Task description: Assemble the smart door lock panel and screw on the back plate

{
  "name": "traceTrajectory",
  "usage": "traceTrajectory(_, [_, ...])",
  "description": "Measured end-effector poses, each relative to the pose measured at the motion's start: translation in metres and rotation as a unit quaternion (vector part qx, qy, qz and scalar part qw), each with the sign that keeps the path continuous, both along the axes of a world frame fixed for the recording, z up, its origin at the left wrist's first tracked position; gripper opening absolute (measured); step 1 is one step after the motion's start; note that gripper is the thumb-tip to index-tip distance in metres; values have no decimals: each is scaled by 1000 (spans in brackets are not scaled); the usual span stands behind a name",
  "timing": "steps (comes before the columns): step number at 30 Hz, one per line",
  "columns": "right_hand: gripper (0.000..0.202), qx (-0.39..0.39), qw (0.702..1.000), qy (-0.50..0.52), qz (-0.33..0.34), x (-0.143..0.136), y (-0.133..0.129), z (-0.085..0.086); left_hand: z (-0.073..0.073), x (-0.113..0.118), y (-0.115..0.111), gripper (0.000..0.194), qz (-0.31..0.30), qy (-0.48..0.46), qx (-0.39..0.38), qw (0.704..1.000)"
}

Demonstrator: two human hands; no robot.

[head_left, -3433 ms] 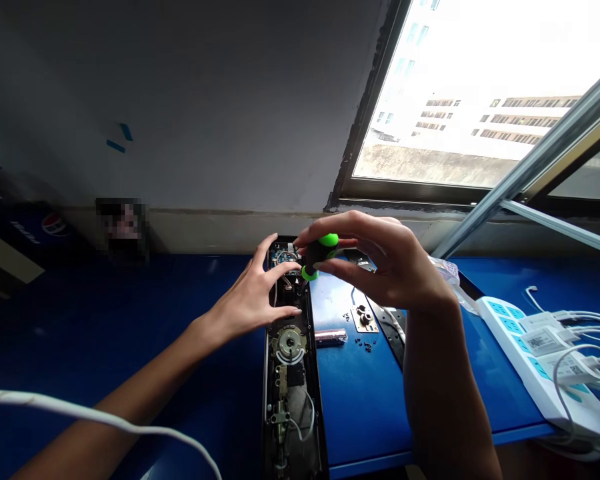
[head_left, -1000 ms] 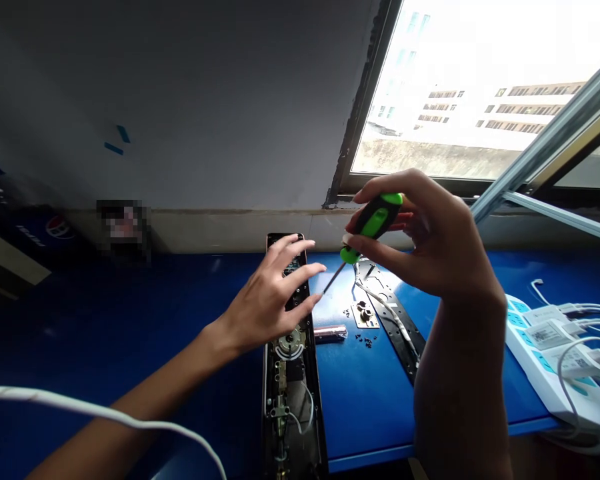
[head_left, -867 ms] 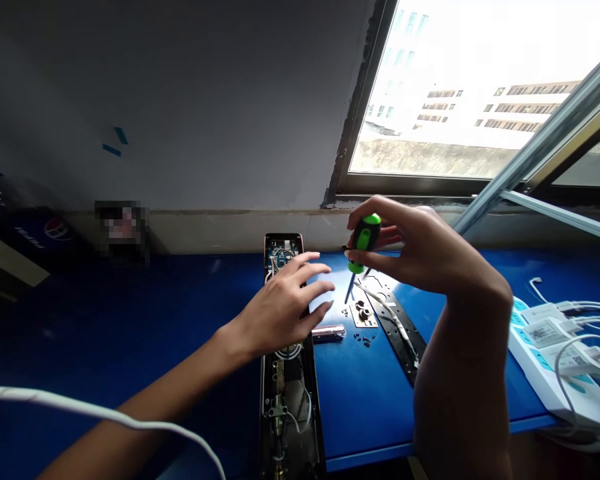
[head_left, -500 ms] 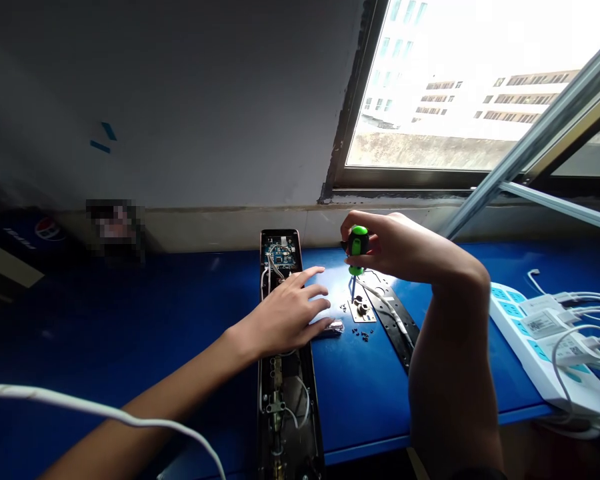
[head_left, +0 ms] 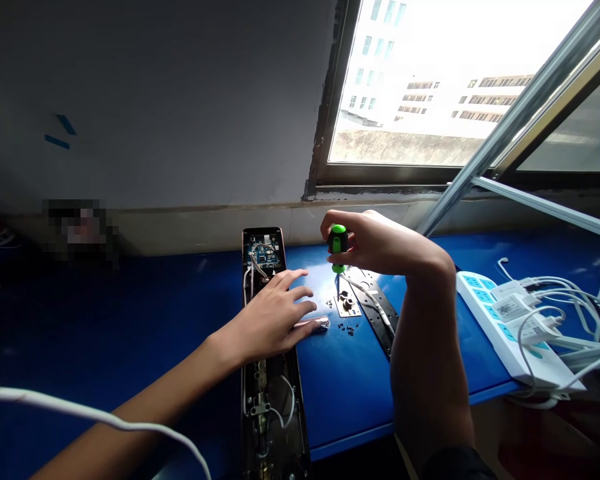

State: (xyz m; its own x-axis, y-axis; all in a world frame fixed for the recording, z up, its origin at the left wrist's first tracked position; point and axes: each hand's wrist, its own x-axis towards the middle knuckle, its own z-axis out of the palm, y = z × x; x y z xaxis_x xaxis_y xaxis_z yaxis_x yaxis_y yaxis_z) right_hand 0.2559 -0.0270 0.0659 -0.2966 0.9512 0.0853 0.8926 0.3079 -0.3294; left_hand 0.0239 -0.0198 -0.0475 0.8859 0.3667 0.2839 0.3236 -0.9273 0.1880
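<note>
A green and black screwdriver (head_left: 337,245) stands nearly upright in my right hand (head_left: 373,241), its tip down at the small metal plate (head_left: 347,305) with round black parts on it. My left hand (head_left: 275,313) lies with fingers spread across a long black housing (head_left: 303,427) that holds a circuit board (head_left: 264,255), wires and brass-coloured parts. Under its thumb side, a shiny clear-wrapped item (head_left: 323,324) shows in part. Several small dark screws (head_left: 349,329) lie in groups beside the metal plate. Whether the screwdriver tip sits in a screw is too small to tell.
A long black perforated panel (head_left: 373,303) with a white cable lies right of the metal plate. Farther right is a white power strip (head_left: 500,320) with adapters and tangled cables. A white cable (head_left: 100,417) crosses the lower left. A metal bar (head_left: 520,110) slants before the window.
The whole view has shifted, so the bench and both hands appear farther left. My right hand keeps the screwdriver at the metal plate, and my left hand stays over the housing.
</note>
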Motion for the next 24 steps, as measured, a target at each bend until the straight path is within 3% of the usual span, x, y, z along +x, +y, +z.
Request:
traceTrajectory(13, [27, -22, 1000, 0, 6, -2, 17, -11, 4, 1, -1, 37, 4, 6, -3, 1000])
traceTrajectory(24, [25, -3, 1000, -3, 0, -4, 15, -10, 1, 0, -1, 38, 4, 1, 7, 1000])
